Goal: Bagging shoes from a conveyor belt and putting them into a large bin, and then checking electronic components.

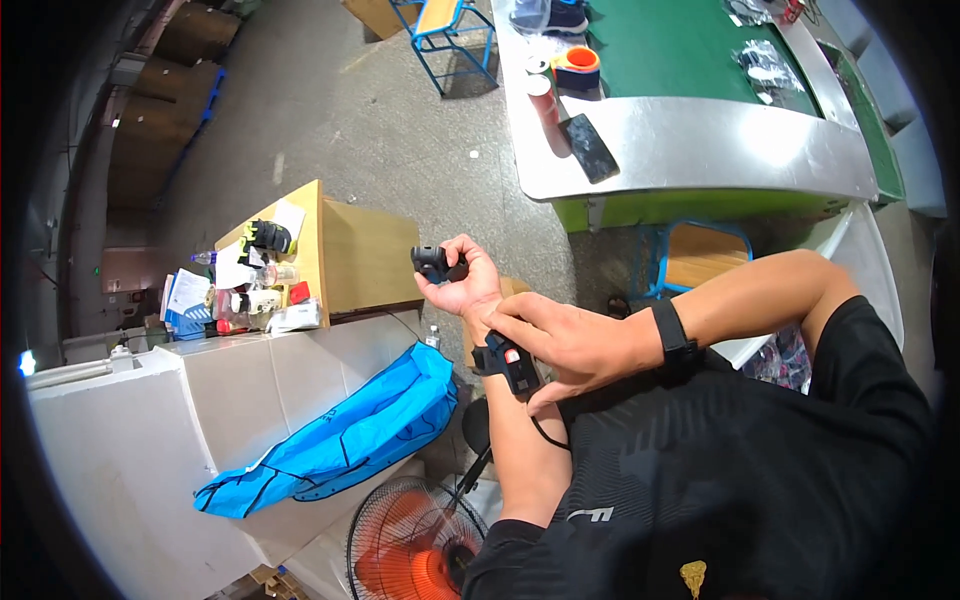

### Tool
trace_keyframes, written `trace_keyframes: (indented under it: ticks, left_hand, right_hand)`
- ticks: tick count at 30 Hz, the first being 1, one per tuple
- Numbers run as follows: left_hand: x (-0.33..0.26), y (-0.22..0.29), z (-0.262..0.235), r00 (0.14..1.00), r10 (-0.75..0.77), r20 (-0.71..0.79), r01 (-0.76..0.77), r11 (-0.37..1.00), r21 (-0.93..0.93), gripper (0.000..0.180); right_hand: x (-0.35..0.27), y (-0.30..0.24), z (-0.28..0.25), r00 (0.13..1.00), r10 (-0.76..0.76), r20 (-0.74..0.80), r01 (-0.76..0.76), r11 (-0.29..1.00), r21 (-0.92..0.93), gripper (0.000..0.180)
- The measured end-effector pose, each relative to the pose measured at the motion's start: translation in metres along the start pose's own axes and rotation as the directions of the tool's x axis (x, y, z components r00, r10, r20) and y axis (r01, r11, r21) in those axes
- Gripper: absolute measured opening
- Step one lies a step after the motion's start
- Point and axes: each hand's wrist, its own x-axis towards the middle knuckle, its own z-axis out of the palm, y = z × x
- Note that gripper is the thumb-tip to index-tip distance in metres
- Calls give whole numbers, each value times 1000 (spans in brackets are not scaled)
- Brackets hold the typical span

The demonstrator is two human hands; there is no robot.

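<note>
My left hand (468,287) is raised, palm up, its fingers closed on a small black device (429,262). A black wrist-worn device (512,366) is strapped round my left forearm, just below the hand. My right hand (577,343) reaches across from the right and grips this strapped device, fingers on its hand side and thumb on its elbow side. Part of the strap is hidden under my right fingers. A second black band with a small box (675,336) sits on my right wrist.
A blue plastic sheet (350,435) lies over a pale ledge at left, beside a fan (410,540). Cluttered bottles and papers lie near a wooden cabinet (365,258). A metal-edged green conveyor table (690,135) holds a can (541,92), tape, and phone (590,148). A stool (700,258) stands below.
</note>
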Motion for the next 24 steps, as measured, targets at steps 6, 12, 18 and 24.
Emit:
trace_keyframes:
  ticks: [6, 12, 18, 24]
  left_hand:
    - [5, 9, -4, 999, -23, 25, 24, 999, -24, 34]
    - [3, 7, -5, 1000, -17, -15, 17, 999, -49, 33]
    - [8, 6, 0, 999, -11, 47, 11, 1000, -8, 36]
    - [5, 10, -4, 1000, -10, 6, 10, 1000, -29, 39]
  right_hand:
    - [1, 17, -6, 984, -168, 53, 174, 972, -159, 107]
    - [1, 33, -8, 965, -261, -30, 253, 953, -166, 100]
    - [-1, 25, -8, 973, -203, -111, 170, 953, -251, 96]
    - [10, 14, -13, 979, -196, -48, 191, 976, -107, 82]
